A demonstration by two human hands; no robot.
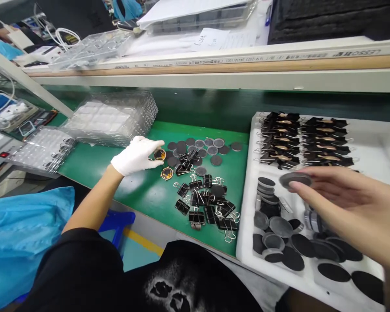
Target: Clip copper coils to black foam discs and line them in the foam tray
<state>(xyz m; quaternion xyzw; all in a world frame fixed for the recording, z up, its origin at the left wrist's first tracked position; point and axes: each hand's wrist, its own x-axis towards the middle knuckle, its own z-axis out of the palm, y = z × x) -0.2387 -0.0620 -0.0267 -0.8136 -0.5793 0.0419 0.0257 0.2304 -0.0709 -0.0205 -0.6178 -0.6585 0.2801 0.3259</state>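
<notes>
My left hand (137,157), in a white glove, has thumb and forefinger around a small round gold-rimmed part (160,154) with a dark and orange face. A similar gold-rimmed part (167,173) lies on the green mat just below it. My bare right hand (341,195) pinches a grey disc (295,179) above the white foam tray (247,216). Black and grey discs (216,160) are scattered to the right of my left hand. Several black binder clips (196,215) lie in a heap nearer the mat's front edge.
In the tray stand rows of clips with black pieces (281,141), and loose discs (292,258) lie in front. Stacked clear plastic trays (110,117) stand at the back left. A shelf (214,78) crosses above the bench. Someone in blue clothing (29,234) is at the left.
</notes>
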